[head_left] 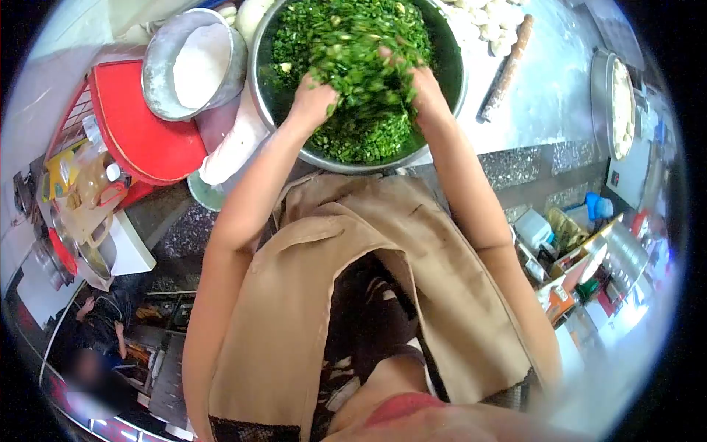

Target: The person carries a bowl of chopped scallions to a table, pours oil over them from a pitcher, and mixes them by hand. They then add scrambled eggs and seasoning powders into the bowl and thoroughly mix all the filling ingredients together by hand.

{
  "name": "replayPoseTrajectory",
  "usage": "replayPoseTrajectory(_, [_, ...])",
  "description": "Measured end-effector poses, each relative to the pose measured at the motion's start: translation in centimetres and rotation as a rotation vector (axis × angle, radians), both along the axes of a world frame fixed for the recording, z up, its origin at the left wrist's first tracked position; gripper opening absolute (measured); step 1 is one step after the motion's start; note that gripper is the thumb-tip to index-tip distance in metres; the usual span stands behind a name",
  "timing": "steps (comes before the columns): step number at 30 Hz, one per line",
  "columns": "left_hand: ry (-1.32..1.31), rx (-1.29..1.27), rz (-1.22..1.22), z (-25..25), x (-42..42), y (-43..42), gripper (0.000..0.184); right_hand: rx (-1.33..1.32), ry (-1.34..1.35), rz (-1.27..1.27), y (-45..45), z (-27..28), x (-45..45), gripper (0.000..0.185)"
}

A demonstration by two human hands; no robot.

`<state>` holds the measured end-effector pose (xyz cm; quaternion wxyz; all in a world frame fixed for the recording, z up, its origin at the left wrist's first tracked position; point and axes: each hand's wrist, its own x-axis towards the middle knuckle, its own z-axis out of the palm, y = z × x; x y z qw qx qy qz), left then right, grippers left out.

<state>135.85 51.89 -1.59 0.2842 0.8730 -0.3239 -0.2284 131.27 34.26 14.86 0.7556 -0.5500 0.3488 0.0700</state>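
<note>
A large metal bowl (257,70) holds a heap of finely chopped chives (361,140) with small pale yellow bits in it. Both my hands are sunk in the greens and lift a clump of them, blurred by motion, above the rest. My left hand (317,99) is at the left side of the clump, its fingers mostly covered. On the opposite side, my right hand (425,87) grips into the same clump, with one fingertip showing through the leaves.
Left of the bowl, a metal pot of white flour (199,70) stands near a red lid or board (140,125). At the right are a floury rolling pin (508,68), dough pieces (490,18) and a round steamer tray (623,107). Another person (103,324) is at the lower left.
</note>
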Motion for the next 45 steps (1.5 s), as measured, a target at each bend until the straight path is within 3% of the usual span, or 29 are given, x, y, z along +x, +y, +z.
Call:
replayPoseTrajectory(1, [0.194,-0.052,0.242,4.5,-1.1,0.7,0.025,-0.156,0.045,0.05,-0.6,-0.6,-1.2,0.077])
replayPoseTrajectory(2, [0.41,-0.196,0.479,5.5,-2.2,1.1,0.026,-0.242,0.091,0.015,-0.6,-1.2,-2.8,0.077])
replayPoseTrajectory(4, [0.845,-0.478,0.885,6.3,-3.3,1.7,0.034,-0.136,0.188,-0.05,0.1,-2.6,-5.7,0.075])
replayPoseTrajectory(5, [1.08,-0.57,1.067,6.2,-3.3,1.9,0.046,0.072,0.288,-0.098,0.0,-6.2,-7.0,0.073])
replayPoseTrajectory(6, [1.23,-0.353,1.157,12.0,-2.0,-0.6,0.054,0.283,0.386,-0.148,-0.2,-9.1,-7.9,0.071])
replayPoseTrajectory(7, [1.231,-0.274,1.245,10.1,-1.4,-1.8,0.054,0.395,0.21,-0.44,2.2,-8.1,-6.3,0.05])
replayPoseTrajectory(8, [1.227,-0.193,1.333,7.2,-0.9,-2.4,0.056,0.366,0.26,-0.471,2.9,-9.2,-4.0,0.05])
replayPoseTrajectory(10, [1.574,-0.601,1.131,4.1,-0.9,-2.4,0.057,0.752,0.252,-0.459,1.9,-13.1,-2.4,0.049])
replayPoseTrajectory(12, [1.554,-0.808,0.932,2.2,-1.1,-2.2,0.052,0.702,0.087,-0.395,1.1,-13.6,-1.7,0.052])
replayPoseTrajectory(14, [1.436,-0.809,0.849,3.8,-1.7,-2.3,0.048,0.725,0.056,-0.328,0.3,-12.2,-1.9,0.051])
replayPoseTrajectory(15, [1.317,-0.902,0.738,3.1,-2.0,-2.2,0.042,0.65,0.023,-0.334,0.1,-10.4,-1.6,0.049])
replayPoseTrajectory(16, [1.359,-0.911,0.739,3.5,-1.8,-2.4,0.042,0.629,0.047,-0.355,0.1,-7.8,-1.4,0.046])
replayPoseTrajectory(18, [0.999,-0.768,0.638,4.9,-2.3,-2.1,0.043,0.347,-0.035,-0.242,0.0,-5.2,-0.7,0.041])
replayPoseTrajectory(21, [0.043,-0.682,0.131,0.4,-1.5,-1.4,0.043,-0.01,-0.085,-0.216,1.0,-1.7,-0.2,0.031])
replayPoseTrajectory(22, [0.43,-0.696,0.382,6.1,-1.3,-1.4,0.042,-0.135,-0.115,-0.219,1.2,-1.3,-0.4,0.029])
replayPoseTrajectory(24, [0.895,-0.779,0.766,10.1,-1.9,-0.7,0.046,-0.142,0.087,-0.162,-0.3,-2.4,-1.9,0.034])
replayPoseTrajectory(26, [0.794,-0.792,0.923,9.0,-2.8,1.1,0.039,0.165,0.08,-0.25,-0.2,-2.6,-4.1,0.039])
replayPoseTrajectory(29, [1.166,-0.634,1.205,5.2,-2.7,1.6,0.035,0.601,0.263,-0.341,2.3,-5.1,-6.7,0.056])
replayPoseTrajectory(30, [1.224,-0.495,1.355,9.7,-1.9,-0.9,0.04,0.671,0.262,-0.398,4.3,-7.0,-6.7,0.057])
replayPoseTrajectory(32, [1.306,-0.615,1.319,6.9,-1.8,-2.9,0.042,0.812,0.034,-0.513,5.9,-14.9,-3.9,0.058])
replayPoseTrajectory(33, [1.316,-0.571,1.183,6.3,-1.0,-3.0,0.043,0.802,0.197,-0.654,5.8,-15.3,-2.5,0.057])
replayPoseTrajectory(34, [1.376,-0.577,1.118,6.3,-0.6,-2.7,0.044,0.857,0.102,-0.572,5.5,-15.1,-2.1,0.055])
replayPoseTrajectory(36, [1.157,-0.292,1.096,5.5,-0.7,-1.3,0.043,0.821,0.06,-0.497,4.6,-14.0,-1.9,0.053])
replayPoseTrajectory(38, [1.202,-0.548,1.001,4.5,-1.6,-0.9,0.042,0.756,0.027,-0.407,3.5,-13.5,-2.4,0.041])
replayPoseTrajectory(39, [1.174,-0.565,1.06,8.0,-1.9,-2.0,0.036,0.672,0.065,-0.397,3.1,-12.7,-2.6,0.037])
replayPoseTrajectory(40, [1.017,-0.667,0.788,1.1,-2.1,0.2,0.038,0.586,0.104,-0.385,2.7,-11.6,-2.5,0.033])
replayPoseTrajectory(41, [1.069,-0.758,0.727,0.6,-2.3,0.0,0.034,0.5,0.124,-0.311,2.2,-9.9,-2.3,0.029])
replayPoseTrajectory(44, [0.989,-1.008,0.741,10.1,-2.8,-1.6,0.046,-0.1,-0.114,-0.177,2.2,-4.7,-1.6,0.027])
replayPoseTrajectory(45, [0.914,-0.84,0.679,12.3,-2.5,-1.7,0.047,-0.296,-0.236,-0.012,1.9,-3.1,-1.5,0.034])
